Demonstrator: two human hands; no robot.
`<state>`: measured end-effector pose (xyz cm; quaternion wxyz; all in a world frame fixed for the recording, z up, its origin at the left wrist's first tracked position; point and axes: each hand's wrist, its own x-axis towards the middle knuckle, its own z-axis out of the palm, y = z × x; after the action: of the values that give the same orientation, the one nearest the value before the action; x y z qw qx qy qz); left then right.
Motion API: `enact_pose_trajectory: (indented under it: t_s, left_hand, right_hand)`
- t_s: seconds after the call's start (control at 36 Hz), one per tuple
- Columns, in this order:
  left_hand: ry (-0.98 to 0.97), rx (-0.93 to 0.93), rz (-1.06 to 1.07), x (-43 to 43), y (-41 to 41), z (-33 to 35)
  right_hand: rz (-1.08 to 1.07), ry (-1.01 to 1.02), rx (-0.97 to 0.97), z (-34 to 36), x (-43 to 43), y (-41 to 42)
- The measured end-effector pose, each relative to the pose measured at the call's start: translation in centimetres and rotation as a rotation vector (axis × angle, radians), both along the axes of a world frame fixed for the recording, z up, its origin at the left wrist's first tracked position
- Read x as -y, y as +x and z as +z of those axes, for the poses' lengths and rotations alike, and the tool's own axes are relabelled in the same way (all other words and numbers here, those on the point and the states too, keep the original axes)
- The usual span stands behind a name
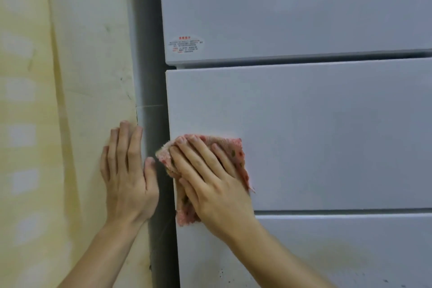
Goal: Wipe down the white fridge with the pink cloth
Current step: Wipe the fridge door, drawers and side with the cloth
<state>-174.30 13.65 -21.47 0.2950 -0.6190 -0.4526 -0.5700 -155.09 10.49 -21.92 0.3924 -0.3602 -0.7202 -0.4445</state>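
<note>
pink cloth [236, 150] under right grip [210, 184], against fridge [327, 135].

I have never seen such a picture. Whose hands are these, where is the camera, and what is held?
No machine here: a person works with two bare hands. The single picture comes from a camera worn on the head, looking forward and down. The right hand presses a pink spotted cloth flat against a door of the white fridge. The left hand holds nothing; it lies flat on the pale yellow wall beside the fridge.
</note>
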Motion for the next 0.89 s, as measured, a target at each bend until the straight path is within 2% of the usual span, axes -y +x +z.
enact_pose_trajectory:
  t_s: [0.17, 0.36, 0.5, 0.53, 0.64, 0.78, 0.89]
  left_hand:
    - [-0.013, 0.043, -0.048, 0.8, 2.3, -2.8]
    - [-0.005, 0.051, -0.079, 0.8, 3.5, -4.3]
    - [0.008, 0.043, -0.084, 0.8, 3.1, -4.4]
    - [0.009, 0.031, -0.078, 0.8, 3.0, -4.5]
    - [0.028, -0.042, -0.037, 0.2, 2.2, -5.0]
    - [0.068, -0.057, 0.014, -1.0, 0.7, -6.2]
    - [0.073, -0.061, 0.084, -1.9, -0.8, -7.1]
  right_hand:
    - [-0.06, -0.029, 0.041, -5.1, 1.2, 4.6]
    - [-0.176, -0.037, -0.259, -8.4, 3.6, 13.2]
    - [-0.141, -0.046, -0.509, -9.4, 3.1, 9.1]
    - [-0.114, -0.05, -0.488, -9.4, 3.0, 7.8]
    - [-0.02, -0.133, -0.191, -10.2, 2.6, 2.7]
    - [0.104, -0.29, -0.087, -9.3, 2.4, -1.3]
    - [0.093, -0.288, -0.008, -8.7, 2.3, -2.5]
